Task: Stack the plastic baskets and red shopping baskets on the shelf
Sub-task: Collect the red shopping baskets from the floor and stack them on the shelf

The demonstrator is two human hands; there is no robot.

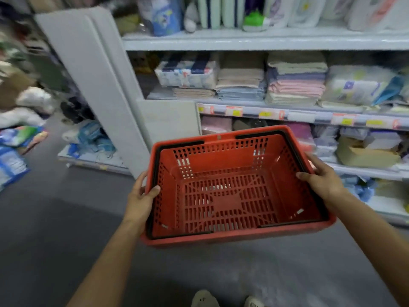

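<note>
Red shopping basket [230, 189] is hanging in the air above the grey floor [55, 229], in front of the shelf [265, 42] of folded towels [295, 78], its black handles [155, 173] folded down along the rim. Left hand [141, 196] is gripping the left rim, thumb curled inside; right hand [321, 178] is gripping the right rim likewise, both grips wrapping the edge
</note>
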